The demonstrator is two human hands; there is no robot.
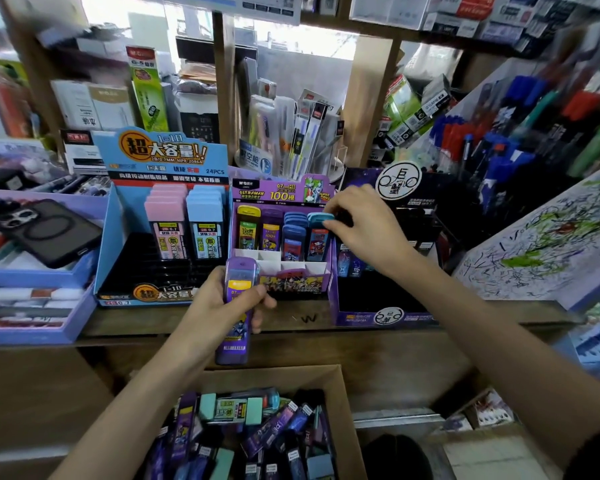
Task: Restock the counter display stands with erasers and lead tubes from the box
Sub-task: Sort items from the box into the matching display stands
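**Putting lead tubes into the purple stand**

I am in the middle of filling the purple stand (284, 289) on the counter. My right hand (364, 226) is up at the back row on the right side. Its fingertips are bent and pinch the top of a blue-capped tube (317, 221) that sits in its slot. I think I am pushing that one into place.

My left hand (215, 306) is wrapped around a purple tube (238, 327), with my thumb across the front. It holds the tube up, just in front of the stand.

The white front slots (271, 265) have nothing in them, so there is a lot left to do. Next I should let go of the blue-capped tube, then slide the purple tube down into a slot, standing straight.

The box (343, 389) is below the counter. It has many more tubes and some green erasers (234, 408) inside.
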